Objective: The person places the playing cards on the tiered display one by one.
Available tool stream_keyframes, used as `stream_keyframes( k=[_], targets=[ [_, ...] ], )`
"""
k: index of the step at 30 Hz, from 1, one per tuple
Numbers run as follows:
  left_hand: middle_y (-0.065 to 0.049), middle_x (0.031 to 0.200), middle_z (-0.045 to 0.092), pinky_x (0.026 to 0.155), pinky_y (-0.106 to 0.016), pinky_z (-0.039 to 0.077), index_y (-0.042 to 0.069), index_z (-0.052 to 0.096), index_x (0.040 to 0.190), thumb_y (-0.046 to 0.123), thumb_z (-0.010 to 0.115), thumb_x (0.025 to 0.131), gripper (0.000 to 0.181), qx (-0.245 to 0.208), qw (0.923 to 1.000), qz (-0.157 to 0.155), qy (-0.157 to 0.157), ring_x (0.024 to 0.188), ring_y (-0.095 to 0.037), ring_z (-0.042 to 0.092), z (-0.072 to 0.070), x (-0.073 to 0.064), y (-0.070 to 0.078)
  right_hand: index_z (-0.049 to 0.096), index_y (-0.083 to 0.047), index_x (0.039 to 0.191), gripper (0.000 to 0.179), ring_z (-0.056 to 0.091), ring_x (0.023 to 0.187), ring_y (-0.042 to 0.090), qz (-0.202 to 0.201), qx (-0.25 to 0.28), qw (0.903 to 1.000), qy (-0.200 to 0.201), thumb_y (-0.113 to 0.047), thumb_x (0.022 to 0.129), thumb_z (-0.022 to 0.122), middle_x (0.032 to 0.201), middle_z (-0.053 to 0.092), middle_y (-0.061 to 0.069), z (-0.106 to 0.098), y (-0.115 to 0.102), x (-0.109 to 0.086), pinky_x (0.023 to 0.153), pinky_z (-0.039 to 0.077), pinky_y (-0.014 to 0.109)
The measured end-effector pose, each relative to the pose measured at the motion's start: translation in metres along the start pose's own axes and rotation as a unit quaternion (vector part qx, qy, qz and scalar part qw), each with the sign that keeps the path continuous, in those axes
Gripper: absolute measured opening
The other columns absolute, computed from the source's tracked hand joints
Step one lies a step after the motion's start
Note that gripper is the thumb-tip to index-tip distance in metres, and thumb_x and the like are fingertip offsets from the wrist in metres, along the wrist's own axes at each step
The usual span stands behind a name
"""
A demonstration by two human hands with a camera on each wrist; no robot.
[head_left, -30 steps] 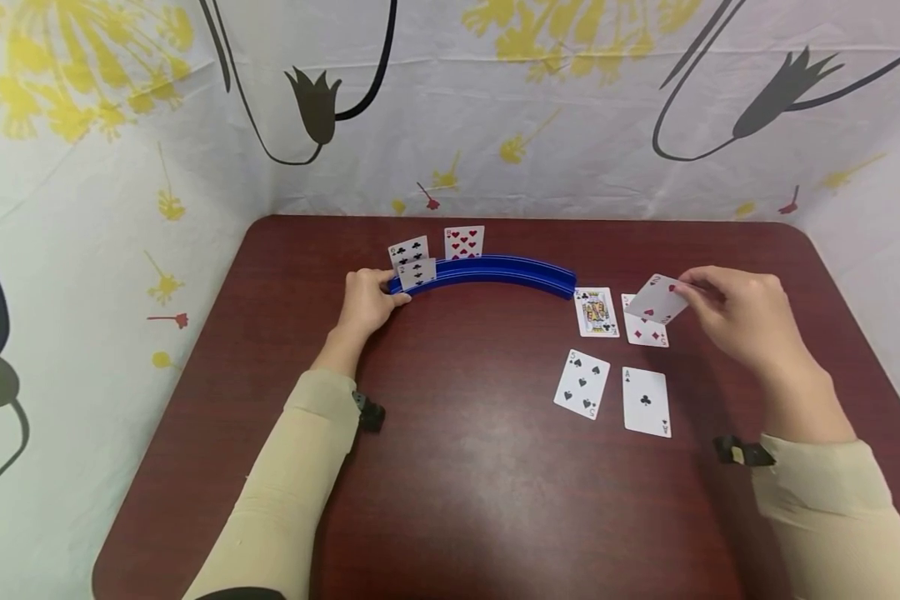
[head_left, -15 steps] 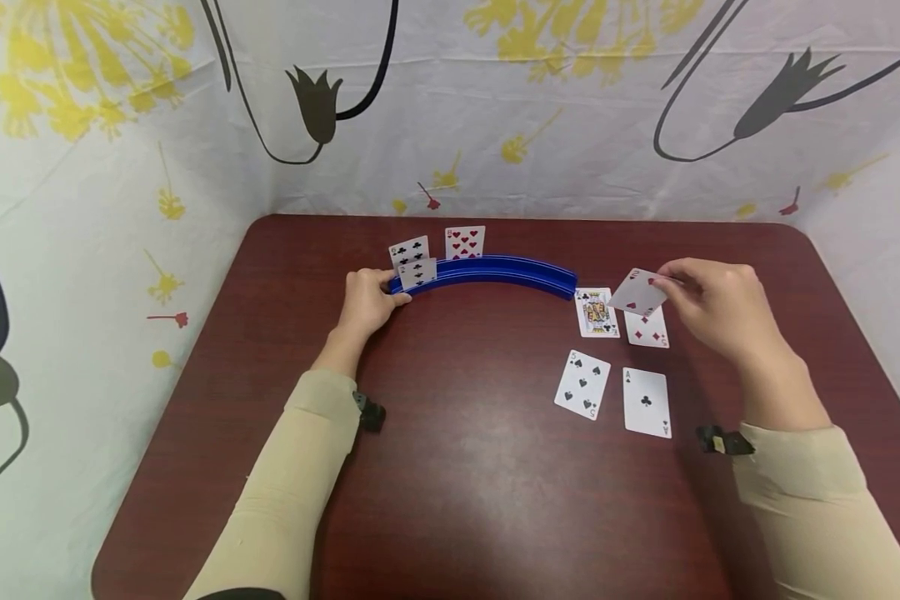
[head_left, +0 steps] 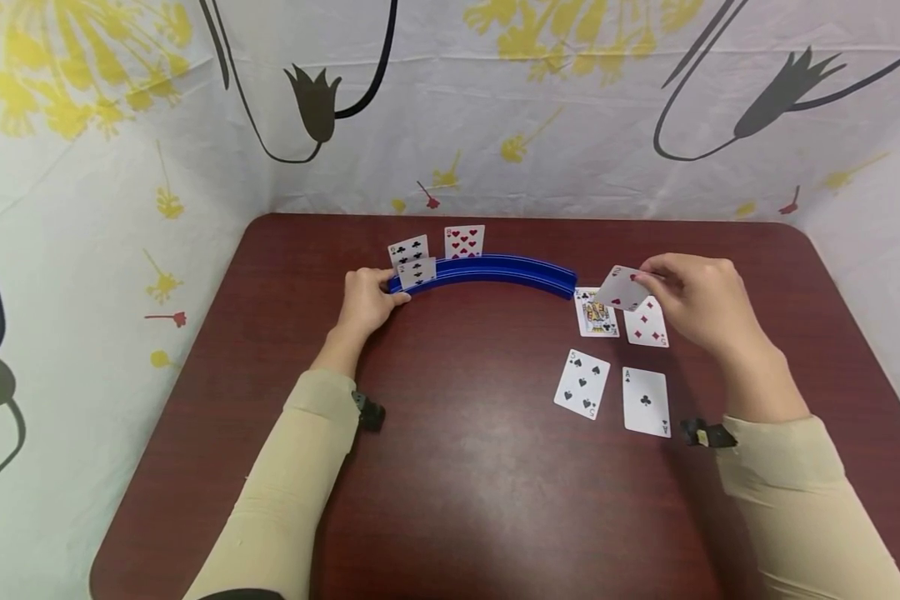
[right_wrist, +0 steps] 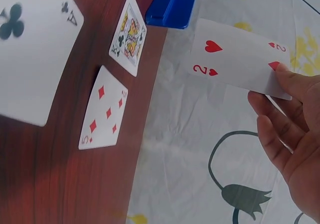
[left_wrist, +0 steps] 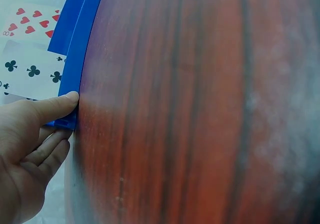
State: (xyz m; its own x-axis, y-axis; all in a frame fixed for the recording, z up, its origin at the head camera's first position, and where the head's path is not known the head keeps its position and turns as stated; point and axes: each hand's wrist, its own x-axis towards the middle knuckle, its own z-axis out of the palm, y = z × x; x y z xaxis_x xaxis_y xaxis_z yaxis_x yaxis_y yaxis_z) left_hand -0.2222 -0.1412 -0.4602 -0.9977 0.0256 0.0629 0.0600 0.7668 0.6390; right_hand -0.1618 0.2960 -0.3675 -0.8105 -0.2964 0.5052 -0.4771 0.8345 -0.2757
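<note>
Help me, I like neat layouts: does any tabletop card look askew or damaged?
Yes: the five of spades, on the table left of the ace of clubs, lies askew, turned more clockwise than the ace and the king of clubs beyond it. No damage shows.

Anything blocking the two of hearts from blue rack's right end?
Nothing visible stands between them. The right hand holds the two of hearts raised near the right end of the blue rack; the king of clubs lies flat on the table. The nearest standing card, the eight of hearts, is left of the rack's middle.
</note>
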Motion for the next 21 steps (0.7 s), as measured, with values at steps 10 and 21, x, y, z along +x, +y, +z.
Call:
stream_keyframes(
  k=[10, 21],
  targets=[
    [-0.021, 0.127, 0.067, 0.091, -0.042, 0.057, 0.001, 0.068, 0.131, 0.020, 0.083, 0.087, 0.050, 0.003, 1.0000, 0.003, -0.001, 0.108, -0.030, 0.069, -0.001, 0.000, 0.000, 0.076, -0.008, 0.090, 0.003, 0.046, 0.060, 0.013, -0.001, 0.011, 0.9999, -0.002, -0.008, 0.089, 0.079, 0.071, 0.066, 0.001, 0.011, -0.010, 0.007, 0.057, 0.036, 0.032],
    [-0.019, 0.120, 0.071, 0.088, -0.041, 0.057, 0.002, 0.071, 0.127, 0.018, 0.084, 0.086, 0.046, 0.006, 0.9998, 0.017, 0.002, 0.102, -0.029, 0.070, -0.003, -0.001, 0.002, 0.076, -0.008, 0.092, 0.003, 0.046, 0.060, 0.014, -0.003, 0.025, 0.9996, -0.011, -0.007, 0.089, 0.078, 0.070, 0.064, 0.001, 0.021, -0.020, 0.015, 0.056, 0.037, 0.034]
  ],
)
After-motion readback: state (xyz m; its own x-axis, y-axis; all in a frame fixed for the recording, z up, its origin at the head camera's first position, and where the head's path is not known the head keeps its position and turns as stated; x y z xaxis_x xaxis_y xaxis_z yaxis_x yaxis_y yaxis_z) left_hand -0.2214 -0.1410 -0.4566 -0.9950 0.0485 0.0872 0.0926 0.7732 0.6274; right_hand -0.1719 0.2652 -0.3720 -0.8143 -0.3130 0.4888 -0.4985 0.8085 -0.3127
